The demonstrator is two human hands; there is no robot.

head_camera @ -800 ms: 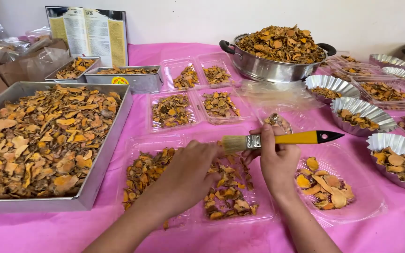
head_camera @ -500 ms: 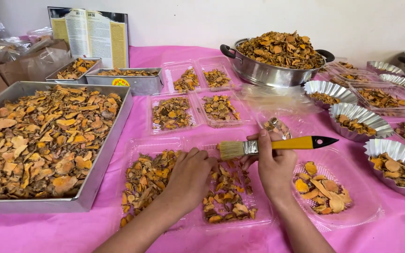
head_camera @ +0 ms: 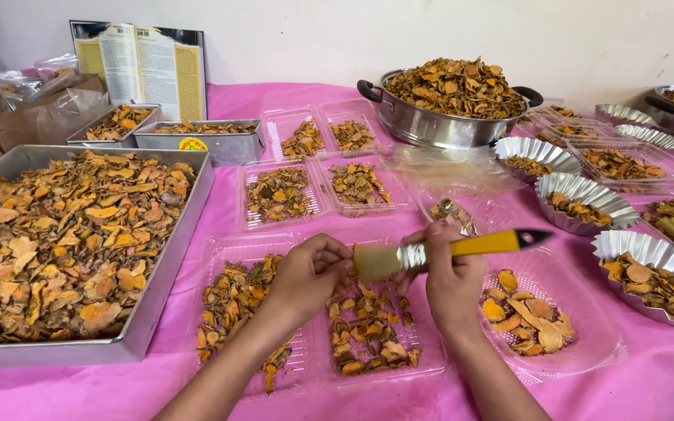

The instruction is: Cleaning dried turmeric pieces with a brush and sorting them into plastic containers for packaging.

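My right hand (head_camera: 452, 279) grips a yellow-handled paint brush (head_camera: 448, 250) held level, bristles pointing left. My left hand (head_camera: 311, 272) pinches a small piece right at the bristles. Both hands hover over a clear two-compartment plastic tray (head_camera: 317, 360) holding dried orange-brown slices. What the left fingers pinch is too small to make out.
A large metal tray (head_camera: 157, 300) of dried slices lies at the left. More clear trays (head_camera: 317, 183) sit behind, a steel pot (head_camera: 438, 129) heaped with slices at the back. Fluted foil dishes (head_camera: 649, 253) line the right. A clear round lid (head_camera: 587, 343) holds several slices. The cloth is pink.
My left hand rose from the tray's slices up to the brush bristles. The brush stayed nearly in place, tilting slightly.
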